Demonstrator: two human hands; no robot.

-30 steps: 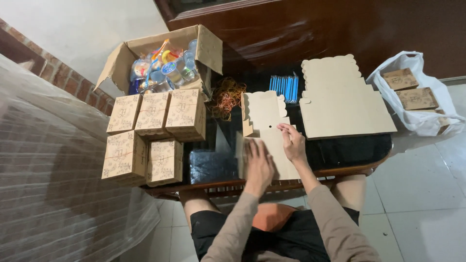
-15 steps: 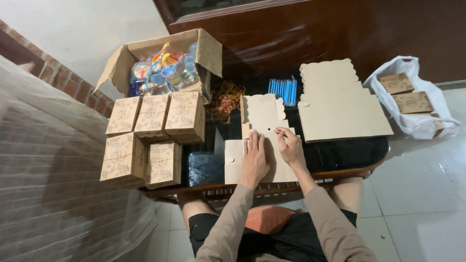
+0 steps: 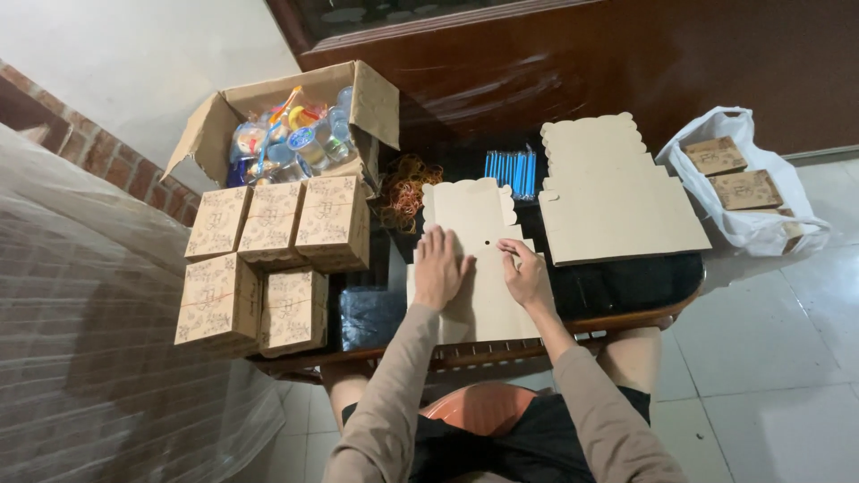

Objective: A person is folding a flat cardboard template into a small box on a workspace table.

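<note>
Both arms reach forward — left hand [image 3: 438,268] pressed flat, fingers spread, right hand [image 3: 526,275] curled, fingertips pinning the flat cardboard blank [image 3: 474,224] on the counter [image 3: 626,284].

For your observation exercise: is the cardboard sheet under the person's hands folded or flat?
Flat: the cardboard sheet lies unfolded on the table, left hand and right hand pressing it.

Five folded boxes [image 3: 268,259] stood at the counter's [image 3: 626,282] left; behind them an open carton [image 3: 295,125] held cups; rubber bands [image 3: 407,188] and blue sticks [image 3: 511,172] lay near a stack of flat blanks [image 3: 617,192]; a white bag [image 3: 743,183] of boxes sat on the floor.
</note>
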